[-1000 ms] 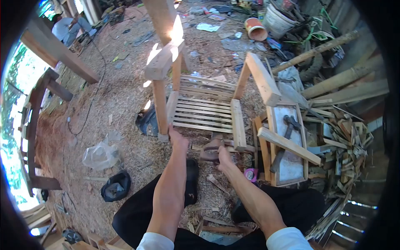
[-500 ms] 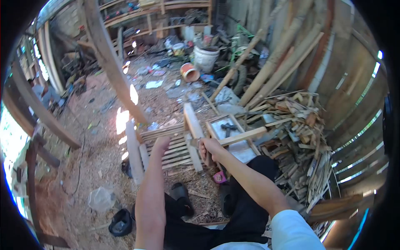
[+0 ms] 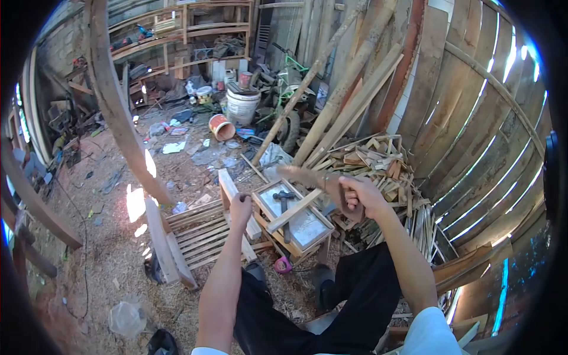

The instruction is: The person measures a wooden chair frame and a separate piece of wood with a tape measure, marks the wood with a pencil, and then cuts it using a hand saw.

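Between the left hand (image 3: 241, 208) and the right hand (image 3: 362, 196), open air is found above the framed tray (image 3: 320, 236), but its far side is crossed by the saw (image 3: 310, 176). Low passage over the tray is obstructed by the hammer (image 3: 284, 207) and the wooden bar (image 3: 294, 211). Beside the left hand, the way is barred by the slatted frame (image 3: 201, 236) and its raised beam (image 3: 229, 186). Beyond the right hand, room is limited by the scrap pile (image 3: 378, 160) and leaning poles (image 3: 349, 100). Wider room is offered by the floor (image 3: 106, 248) at far left.
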Tool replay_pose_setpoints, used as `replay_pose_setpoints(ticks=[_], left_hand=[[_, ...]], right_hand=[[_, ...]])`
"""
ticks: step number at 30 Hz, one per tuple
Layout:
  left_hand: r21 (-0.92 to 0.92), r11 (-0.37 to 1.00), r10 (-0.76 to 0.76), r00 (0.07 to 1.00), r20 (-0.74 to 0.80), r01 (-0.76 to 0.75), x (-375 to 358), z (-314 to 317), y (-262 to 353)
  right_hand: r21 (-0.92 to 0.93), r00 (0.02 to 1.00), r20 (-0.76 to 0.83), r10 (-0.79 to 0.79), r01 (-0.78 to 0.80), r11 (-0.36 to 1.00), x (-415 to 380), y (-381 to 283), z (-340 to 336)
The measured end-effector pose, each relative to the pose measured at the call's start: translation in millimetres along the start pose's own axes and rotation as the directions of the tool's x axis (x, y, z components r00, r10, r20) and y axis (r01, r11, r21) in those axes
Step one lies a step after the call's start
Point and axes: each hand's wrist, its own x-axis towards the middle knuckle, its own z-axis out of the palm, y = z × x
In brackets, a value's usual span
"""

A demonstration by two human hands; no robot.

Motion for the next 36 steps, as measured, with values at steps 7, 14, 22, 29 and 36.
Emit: replay_pose_setpoints(ticks=[7, 14, 22, 29, 36], left_hand=[[0.209, 0.929, 0.239, 0.926, 0.292, -0.306, -27, 93, 43], [0.576, 0.678, 0.076, 0.823, 0.563, -0.457, 1, 211, -2], [0.719, 0.481, 0.158, 0.857, 0.491, -0.501, 26, 292, -68], [0.491, 0.608, 0.253, 0.738, 0.626, -0.624, -30, 283, -73], [0.463, 0.667, 0.182, 0.73, 0.659, -0.584, -106, 266, -44]], right_hand=[[-0.386, 0.913, -0.369, -0.176, 0.022, 0.922, 11, 64, -63], [-0.006, 0.899, -0.428, -0.094, 0.101, 0.995, 35, 138, -120], [-0.3, 0.921, -0.361, -0.146, 0.033, 0.953, 61, 125, -143], [-0.486, 0.845, -0.285, -0.453, 0.279, 0.828, 98, 125, -154], [-0.417, 0.838, -0.32, -0.441, 0.293, 0.86, 70, 111, -143]])
